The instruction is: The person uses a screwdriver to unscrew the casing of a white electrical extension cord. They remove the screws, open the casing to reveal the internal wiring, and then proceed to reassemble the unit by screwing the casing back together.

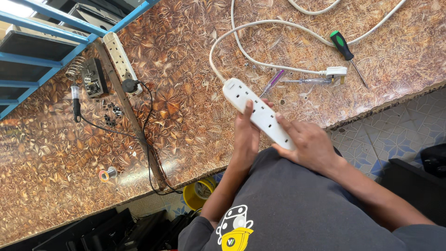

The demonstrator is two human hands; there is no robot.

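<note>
My left hand (245, 135) grips a white multi-socket power strip (256, 110) from below, with the thumb lying across its top face. My right hand (310, 145) holds the strip's near end, fingers along its edge. The strip is lifted over the front edge of the patterned brown worktable (186, 116). Its white cable (260, 25) loops across the table to a white plug (335, 72).
A green-and-black screwdriver (344, 47), a clear tester screwdriver (307, 81) and a purple one (274, 80) lie near the plug. At left are a second power strip (120, 58), a soldering iron (75, 104) with its stand (92, 76), and a solder roll (108, 175). A yellow bucket (197, 195) stands below the table.
</note>
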